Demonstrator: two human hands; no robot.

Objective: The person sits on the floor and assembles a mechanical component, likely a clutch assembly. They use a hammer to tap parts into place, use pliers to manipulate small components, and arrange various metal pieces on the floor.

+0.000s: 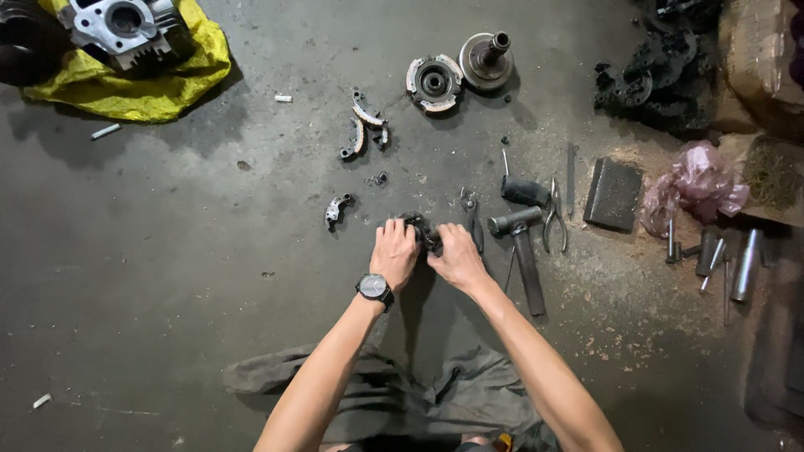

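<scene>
Both hands meet over a small dark metal part (421, 229) on the concrete floor. My left hand (395, 251), with a black wristwatch (375, 289) on the wrist, grips the part from the left. My right hand (456, 254) holds it from the right, fingers curled onto it. Most of the part is hidden by my fingers. A curved clutch shoe (337, 208) lies just left of my hands. Two more shoes (363, 125) lie farther off.
A hammer (523, 247), pliers (554, 214) and a screwdriver (521, 187) lie right of my hands. A round clutch hub (434, 81) and a drum with shaft (487, 59) sit beyond. An engine cylinder (121, 29) rests on yellow cloth (134, 88). Sockets (724, 255) lie far right.
</scene>
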